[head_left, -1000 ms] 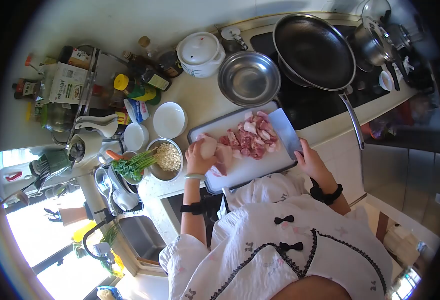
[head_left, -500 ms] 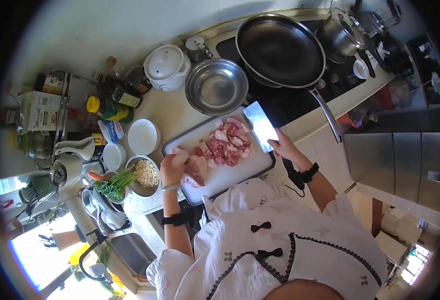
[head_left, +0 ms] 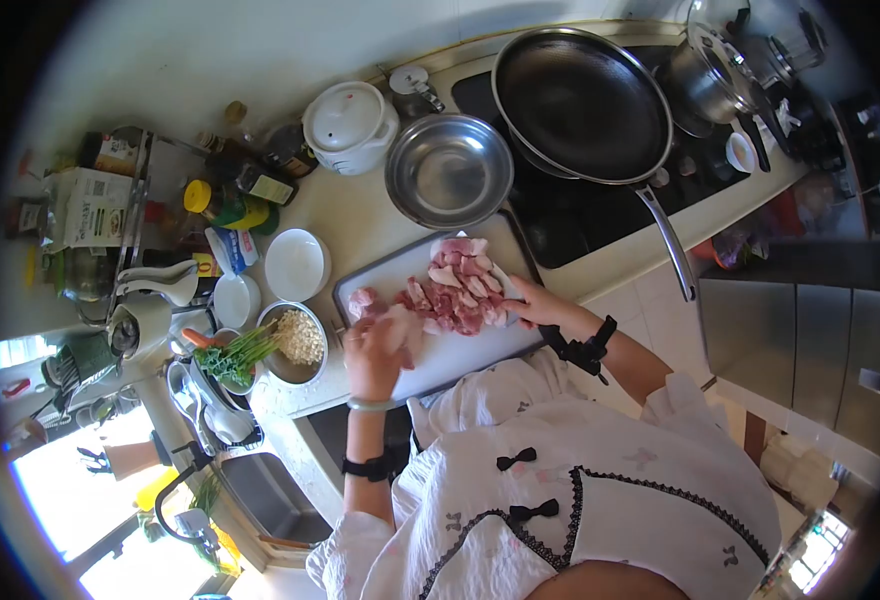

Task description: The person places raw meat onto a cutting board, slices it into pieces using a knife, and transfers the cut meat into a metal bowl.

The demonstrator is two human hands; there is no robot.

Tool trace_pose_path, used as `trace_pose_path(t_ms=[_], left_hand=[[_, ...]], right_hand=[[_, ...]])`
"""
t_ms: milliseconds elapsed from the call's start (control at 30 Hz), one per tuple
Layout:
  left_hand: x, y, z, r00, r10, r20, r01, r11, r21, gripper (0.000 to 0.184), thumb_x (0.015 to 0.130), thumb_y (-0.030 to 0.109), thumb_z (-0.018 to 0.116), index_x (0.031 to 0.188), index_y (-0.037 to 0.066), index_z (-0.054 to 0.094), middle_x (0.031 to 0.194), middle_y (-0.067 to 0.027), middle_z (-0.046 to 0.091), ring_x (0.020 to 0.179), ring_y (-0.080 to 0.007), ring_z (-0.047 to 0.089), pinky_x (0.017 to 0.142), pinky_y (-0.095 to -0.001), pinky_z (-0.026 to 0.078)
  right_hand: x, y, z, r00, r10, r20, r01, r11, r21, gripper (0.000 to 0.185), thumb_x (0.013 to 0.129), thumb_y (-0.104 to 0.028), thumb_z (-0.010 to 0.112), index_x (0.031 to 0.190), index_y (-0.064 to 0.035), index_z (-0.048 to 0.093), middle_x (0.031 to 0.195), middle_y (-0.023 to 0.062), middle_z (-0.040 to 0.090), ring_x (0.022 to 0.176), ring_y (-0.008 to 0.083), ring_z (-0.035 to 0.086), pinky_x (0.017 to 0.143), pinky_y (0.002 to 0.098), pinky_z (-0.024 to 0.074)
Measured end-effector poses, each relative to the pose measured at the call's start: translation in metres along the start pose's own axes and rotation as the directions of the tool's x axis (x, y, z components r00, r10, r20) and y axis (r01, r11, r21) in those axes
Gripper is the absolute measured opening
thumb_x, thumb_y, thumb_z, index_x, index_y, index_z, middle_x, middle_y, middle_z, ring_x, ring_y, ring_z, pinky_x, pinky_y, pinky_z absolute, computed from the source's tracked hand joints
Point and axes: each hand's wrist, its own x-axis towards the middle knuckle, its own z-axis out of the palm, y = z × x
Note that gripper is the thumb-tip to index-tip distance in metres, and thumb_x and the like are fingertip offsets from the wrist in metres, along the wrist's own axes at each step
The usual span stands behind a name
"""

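My left hand is closed on a chunk of raw meat at the left part of the white cutting board. A smaller lump of meat lies just beyond its fingers. Cut pieces of pink, fatty meat are heaped on the right half of the board. Beside that heap, my right hand is closed round the cleaver. Its blade is turned nearly edge-on, so only a narrow pale strip shows against the meat.
Behind the board stands a steel bowl, with a lidded white pot nearby. A large wok rests on the stove, its handle reaching forward. To the left are a white bowl, a bowl of chopped pale bits and leafy greens.
My right hand has brought the cleaver left to the cut meat, turning its broad blade edge-on. My left hand has shifted the meat chunk, leaving a smaller lump apart. The view has moved slightly.
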Motion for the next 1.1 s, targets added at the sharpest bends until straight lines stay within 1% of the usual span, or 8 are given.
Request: trace_pose_path(t_ms=[33,100,133,300,367,500,633,1100], left_hand=[[-0.001,0.007,0.004,1.000,-0.007,-0.009,0.007,1.000,0.005,0.048,0.059,0.012,0.072,0.106,0.013,0.061,0.118,-0.0129,0.051,0.103,-0.0334,0.050,0.086,-0.0439,0.042],[-0.001,0.022,0.014,0.991,0.080,0.108,-0.115,0.918,0.379,0.063,0.057,0.021,0.075,0.116,0.017,0.056,0.125,-0.0122,0.046,0.108,-0.0328,0.047,0.089,-0.0497,0.037],[-0.002,0.021,0.020,0.979,0.038,0.202,-0.105,0.938,0.331,0.079,0.053,0.025,0.078,0.125,0.017,0.048,0.131,-0.0110,0.040,0.118,-0.0331,0.038,0.096,-0.0521,0.030],[0.017,0.060,0.014,0.978,0.021,0.205,-0.062,0.979,0.196,0.100,0.052,0.025,0.081,0.138,0.018,0.030,0.137,-0.0142,0.032,0.120,-0.0363,0.036,0.099,-0.0506,0.028],[0.038,0.073,0.020,0.923,0.167,0.347,-0.294,0.887,0.356,0.092,0.062,0.022,0.075,0.140,0.020,0.027,0.143,-0.0203,0.023,0.120,-0.0374,0.039,0.099,-0.0522,0.030],[0.063,0.072,0.062,0.891,0.243,0.385,-0.432,0.718,0.546,0.106,0.058,0.029,0.077,0.144,0.024,0.014,0.143,-0.0249,0.021,0.114,-0.0423,0.045,0.090,-0.0486,0.042],[0.076,0.071,0.072,0.838,0.132,0.530,-0.350,0.874,0.337,0.092,0.065,0.021,0.071,0.141,0.023,0.020,0.137,-0.0299,0.025,0.106,-0.0433,0.051,0.085,-0.0454,0.047],[0.136,0.101,0.030,0.957,0.250,0.148,-0.240,0.967,-0.087,0.063,0.064,0.006,0.066,0.121,0.017,0.043,0.122,-0.0223,0.039,0.102,-0.0437,0.051,0.081,-0.0462,0.049]], right_hand=[[0.004,0.001,0.001,1.000,-0.007,0.010,0.007,1.000,-0.005,0.036,0.091,-0.017,0.051,0.122,-0.0070,0.035,0.069,0.0022,0.053,0.045,0.0069,0.049,0.039,0.0218,0.0399],[0.012,0.002,0.003,0.997,0.031,0.074,-0.032,0.999,0.009,0.043,0.089,-0.016,0.053,0.127,-0.0090,0.034,0.072,0.0038,0.055,0.045,0.0082,0.050,0.039,0.0232,0.0406],[0.012,0.001,0.004,0.997,0.029,0.074,-0.029,1.000,0.009,0.043,0.089,-0.016,0.053,0.127,-0.0090,0.034,0.072,0.0038,0.055,0.045,0.0082,0.050,0.039,0.0232,0.0406],[0.010,0.004,-0.003,0.990,0.054,0.132,-0.060,0.997,0.043,0.054,0.090,-0.020,0.054,0.136,-0.0118,0.027,0.076,0.0012,0.053,0.047,0.0058,0.048,0.040,0.0204,0.0394],[0.004,-0.005,-0.003,0.989,0.064,0.131,-0.071,0.996,0.051,0.053,0.089,-0.020,0.055,0.135,-0.0120,0.028,0.077,0.0014,0.053,0.047,0.0058,0.048,0.040,0.0205,0.0394],[0.001,-0.006,-0.002,0.994,0.052,0.097,-0.052,0.999,-0.002,0.050,0.088,-0.015,0.054,0.132,-0.0106,0.032,0.078,0.0042,0.057,0.048,0.0083,0.051,0.042,0.0233,0.0413],[-0.008,-0.020,0.002,0.999,0.010,0.052,-0.011,1.000,0.016,0.042,0.087,-0.012,0.053,0.126,-0.0092,0.037,0.075,0.0049,0.057,0.047,0.0091,0.051,0.041,0.0237,0.0417],[-0.017,-0.106,-0.037,0.997,-0.083,0.010,0.083,0.990,-0.110,0.026,0.086,-0.009,0.052,0.109,-0.0052,0.042,0.068,0.0052,0.056,0.044,0.0091,0.052,0.037,0.0244,0.0394]])
